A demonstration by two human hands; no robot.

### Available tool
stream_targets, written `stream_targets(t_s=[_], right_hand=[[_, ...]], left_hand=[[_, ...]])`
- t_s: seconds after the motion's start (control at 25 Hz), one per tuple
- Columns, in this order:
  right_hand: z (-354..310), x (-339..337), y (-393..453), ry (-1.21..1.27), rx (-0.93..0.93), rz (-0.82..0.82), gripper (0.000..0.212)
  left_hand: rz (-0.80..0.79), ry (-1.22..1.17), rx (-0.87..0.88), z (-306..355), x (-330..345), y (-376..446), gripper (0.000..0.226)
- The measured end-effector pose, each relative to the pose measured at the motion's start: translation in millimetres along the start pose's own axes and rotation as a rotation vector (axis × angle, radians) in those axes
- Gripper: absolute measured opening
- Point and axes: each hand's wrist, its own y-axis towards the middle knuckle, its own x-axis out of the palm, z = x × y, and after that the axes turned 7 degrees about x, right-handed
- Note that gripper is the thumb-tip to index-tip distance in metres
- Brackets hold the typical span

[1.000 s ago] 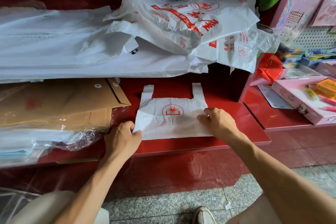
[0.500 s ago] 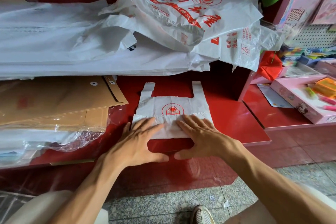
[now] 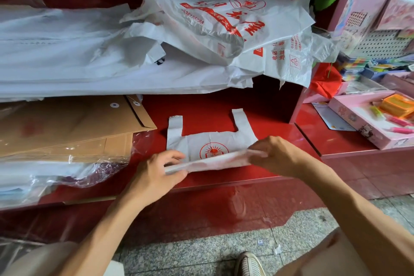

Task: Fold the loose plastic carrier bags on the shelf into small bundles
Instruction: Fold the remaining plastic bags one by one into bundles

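left hand (image 3: 154, 175) and right hand (image 3: 275, 154) pinch the folded edge of the carrier bag (image 3: 212, 145); red shelf (image 3: 224, 107) beneath

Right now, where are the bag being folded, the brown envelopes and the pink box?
bag being folded (image 3: 212, 141), head view, flat printed panel above the lifted edge.
brown envelopes (image 3: 67, 125), head view, face of the top envelope.
pink box (image 3: 367, 127), head view, its front wall.

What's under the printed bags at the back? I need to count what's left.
Under the printed bags lies a flat stack of plain white bags. How many it holds is hidden.
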Motion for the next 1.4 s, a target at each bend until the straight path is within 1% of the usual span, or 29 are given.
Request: stream_targets(t_s=[0.04,0.08,0.16,0.2,0.28,0.32,0.36,0.44,0.48,0.56,0.64,0.68,0.72,0.76,0.8,0.88,0.92,0.96,1.0,1.04,1.08,1.12,1.16,1.2,1.24,1.28,1.32,1.36,1.4], right_hand=[[1,-3,1,0.121,0.043,0.047,0.027],[1,-6,2,0.246,0.097,0.108,0.032],[2,-8,5,0.428,0.191,0.237,0.030],[4,-7,8,0.514,0.234,0.246,0.026],[6,-5,14,0.653,0.360,0.129,0.021],[10,-2,17,0.614,0.421,0.059,0.028],[14,-1,19,0.484,0.463,0.020,0.038],[19,4,23,0.151,0.488,0.033,0.055],[19,6,25,0.069,0.478,0.042,0.061],[20,6,29,0.047,0.479,0.051,0.066],[23,5,31,0.084,0.480,0.042,0.067],[26,3,32,0.140,0.492,0.031,0.067],[27,0,31,0.196,0.510,0.022,0.067],[26,-2,29,0.220,0.525,0.020,0.068],[26,-3,26,0.175,0.523,0.039,0.071],[24,-1,20,-0.101,0.398,0.074,0.084],[20,1,16,-0.176,0.295,0.027,0.094],[14,2,11,-0.206,0.221,-0.080,0.104],[7,4,7,-0.246,0.183,-0.193,0.111],[2,6,4,-0.324,0.168,-0.260,0.116],[0,7,2,-0.394,0.164,-0.272,0.117],[-1,6,1,-0.423,0.173,-0.260,0.113],[-2,2,0,-0.406,0.179,-0.238,0.104],[-1,0,0,-0.347,0.192,-0.229,0.088],[-1,-4,0,-0.257,0.204,-0.220,0.065],[1,-10,2,-0.148,0.228,-0.186,0.039],[5,-14,5,-0.034,0.271,-0.132,0.014],[9,-17,7,0.075,0.311,-0.071,0.011],[14,-19,9,0.187,0.350,-0.006,0.021]], left_hand=[[0.034,-0.069,-0.096,-2,0,2,0.038],[0.078,-0.120,-0.182,-4,0,5,0.042],[0.140,-0.213,-0.296,-8,2,9,0.039],[0.153,-0.232,-0.315,-10,3,10,0.034],[0.166,-0.192,-0.335,-9,5,10,0.028],[0.176,-0.171,-0.344,-6,4,9,0.028],[0.182,-0.166,-0.344,-4,5,9,0.030],[0.158,-0.148,-0.330,0,5,8,0.031],[0.137,-0.131,-0.306,2,6,8,0.029],[0.126,-0.061,-0.210,6,7,6,0.024],[0.146,0.045,-0.003,6,8,5,0.030],[0.080,0.095,0.119,6,9,5,0.042],[-0.054,0.159,0.204,8,10,4,0.057],[-0.180,0.250,0.266,9,13,3,0.071],[-0.257,0.362,0.300,9,17,2,0.079],[-0.242,0.464,0.334,8,19,3,0.082],[-0.210,0.448,0.310,6,18,4,0.082],[-0.178,0.424,0.288,9,16,3,0.081],[-0.163,0.397,0.274,11,14,2,0.078],[-0.146,0.383,0.265,14,11,0,0.070],[-0.124,0.376,0.266,16,7,-1,0.059],[-0.120,0.337,0.232,15,4,-2,0.045],[-0.094,0.291,0.192,17,-1,-2,0.030],[-0.045,0.232,0.138,19,-6,0,0.016],[-0.005,0.167,0.073,20,-11,2,0.005],[0.038,0.116,-0.021,19,-12,4,0.025],[0.069,0.052,-0.114,18,-13,5,0.039],[0.113,-0.069,-0.178,15,-13,5,0.042],[0.157,-0.215,-0.218,16,-12,6,0.032]])
